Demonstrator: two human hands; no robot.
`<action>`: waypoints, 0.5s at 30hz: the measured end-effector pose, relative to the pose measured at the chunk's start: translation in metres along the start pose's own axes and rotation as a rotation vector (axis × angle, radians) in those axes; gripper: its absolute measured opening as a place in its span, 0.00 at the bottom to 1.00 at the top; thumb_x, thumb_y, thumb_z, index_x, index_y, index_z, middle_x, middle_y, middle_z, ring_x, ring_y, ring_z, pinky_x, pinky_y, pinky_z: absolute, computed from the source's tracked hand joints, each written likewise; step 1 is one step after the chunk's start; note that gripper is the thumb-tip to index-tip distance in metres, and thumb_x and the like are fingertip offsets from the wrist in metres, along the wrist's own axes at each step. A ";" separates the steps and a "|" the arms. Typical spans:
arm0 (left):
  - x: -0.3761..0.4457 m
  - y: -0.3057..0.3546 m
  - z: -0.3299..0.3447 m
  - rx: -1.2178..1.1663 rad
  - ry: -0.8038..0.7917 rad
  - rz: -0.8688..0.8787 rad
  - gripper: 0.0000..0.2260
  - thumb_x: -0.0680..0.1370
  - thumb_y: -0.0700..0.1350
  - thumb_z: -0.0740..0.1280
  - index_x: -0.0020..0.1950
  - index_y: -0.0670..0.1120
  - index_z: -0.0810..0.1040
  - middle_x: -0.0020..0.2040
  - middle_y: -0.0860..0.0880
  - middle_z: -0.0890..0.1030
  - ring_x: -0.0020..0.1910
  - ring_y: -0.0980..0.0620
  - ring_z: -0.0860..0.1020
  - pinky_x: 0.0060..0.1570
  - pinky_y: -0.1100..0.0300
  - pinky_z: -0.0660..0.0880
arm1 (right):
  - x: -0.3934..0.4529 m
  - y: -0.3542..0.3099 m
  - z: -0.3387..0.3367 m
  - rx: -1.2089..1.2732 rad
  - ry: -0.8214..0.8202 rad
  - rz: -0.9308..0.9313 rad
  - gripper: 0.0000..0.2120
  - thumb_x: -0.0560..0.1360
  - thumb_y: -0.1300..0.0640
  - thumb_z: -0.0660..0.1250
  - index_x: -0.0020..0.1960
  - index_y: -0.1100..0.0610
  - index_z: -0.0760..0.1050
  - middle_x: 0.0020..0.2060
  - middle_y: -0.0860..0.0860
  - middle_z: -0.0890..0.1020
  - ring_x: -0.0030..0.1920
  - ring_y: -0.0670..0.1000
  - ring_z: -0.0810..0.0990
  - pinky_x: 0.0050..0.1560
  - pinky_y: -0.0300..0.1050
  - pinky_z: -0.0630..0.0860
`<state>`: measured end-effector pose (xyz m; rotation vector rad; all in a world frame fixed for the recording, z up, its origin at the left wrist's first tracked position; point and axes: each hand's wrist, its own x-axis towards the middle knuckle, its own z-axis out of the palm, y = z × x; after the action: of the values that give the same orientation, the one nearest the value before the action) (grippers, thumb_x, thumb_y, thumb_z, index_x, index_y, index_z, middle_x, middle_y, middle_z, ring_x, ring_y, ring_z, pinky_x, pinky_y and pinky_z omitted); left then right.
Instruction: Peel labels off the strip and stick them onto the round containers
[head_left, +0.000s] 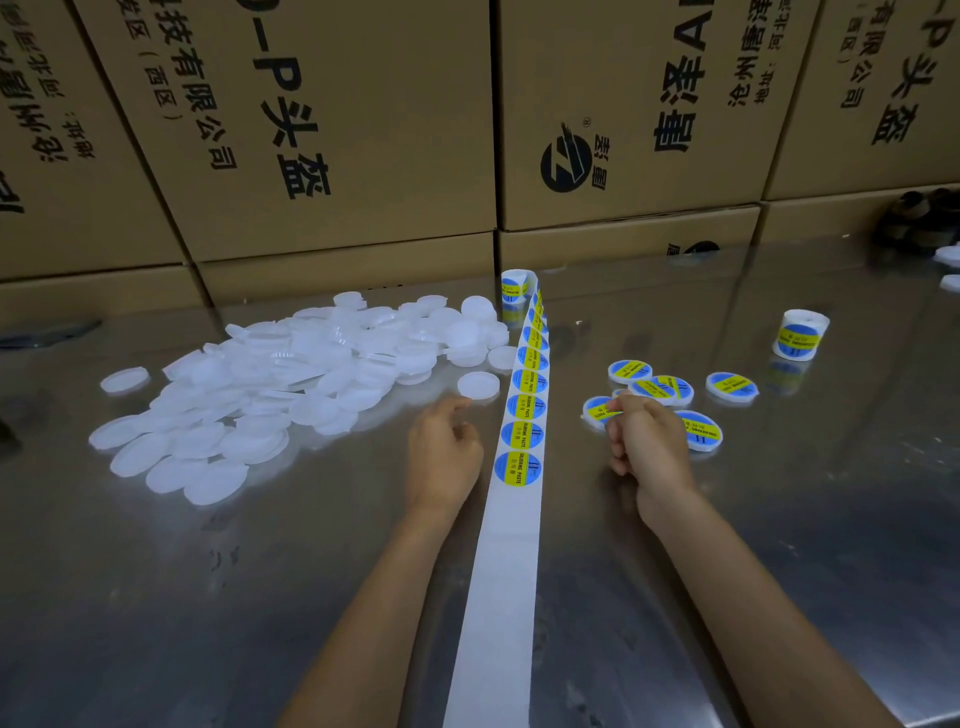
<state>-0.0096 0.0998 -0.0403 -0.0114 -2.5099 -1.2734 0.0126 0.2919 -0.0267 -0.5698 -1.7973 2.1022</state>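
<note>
Where the white backing strip (506, 561) runs up the middle of the steel table (208, 597), I see both forearms reaching in on either side of it. Its near stretch is bare white; farther up, round blue-and-yellow labels (521, 435) sit on it in a row, the nearest one level with my wrists.

My left hand (441, 457) rests on the table just left of the strip, fingers loosely curled and holding nothing, with its fingertips close to a single plain white container (478, 385).

My right hand (649, 449) is on the other side, its fingers curled in, pinching a labelled container (597, 410) at its left edge; I cannot tell exactly how the thumb sits. Just beside that hand lies another labelled container (701, 430), partly tucked behind the knuckles. A little farther out, three more finished ones (662, 389) lie flat, two overlapping and one apart to the right.

Left of the strip, a broad heap of unlabelled white containers (270, 384) spreads across the table, a few lying loose at its edges.

Farther on, the strip climbs to its roll (517, 286), which stands upright. A second label roll (800, 335) stands well off to the right. Behind everything, printed cardboard boxes (337, 130) are stacked like a wall.
</note>
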 end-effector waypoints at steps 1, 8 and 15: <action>0.001 0.000 0.001 0.057 -0.018 0.038 0.18 0.78 0.35 0.61 0.68 0.44 0.78 0.64 0.46 0.79 0.64 0.48 0.75 0.64 0.55 0.72 | 0.000 0.001 0.002 -0.044 -0.007 -0.026 0.10 0.80 0.58 0.59 0.42 0.56 0.75 0.28 0.50 0.70 0.26 0.48 0.64 0.26 0.41 0.61; 0.030 0.004 0.015 0.445 -0.112 0.161 0.22 0.83 0.45 0.59 0.78 0.48 0.65 0.79 0.44 0.63 0.74 0.43 0.63 0.68 0.50 0.68 | -0.013 0.016 0.018 -0.513 -0.146 -0.459 0.03 0.76 0.61 0.65 0.43 0.57 0.76 0.36 0.47 0.79 0.37 0.43 0.75 0.41 0.38 0.72; 0.051 0.001 0.023 0.604 -0.115 0.137 0.16 0.83 0.47 0.57 0.69 0.51 0.76 0.63 0.45 0.78 0.65 0.46 0.73 0.53 0.49 0.74 | -0.017 0.023 0.021 -0.819 -0.377 -0.676 0.14 0.73 0.52 0.72 0.56 0.53 0.77 0.53 0.46 0.78 0.54 0.48 0.72 0.59 0.44 0.68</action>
<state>-0.0638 0.1116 -0.0374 -0.1157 -2.8320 -0.4398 0.0173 0.2623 -0.0446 0.2909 -2.5683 1.0238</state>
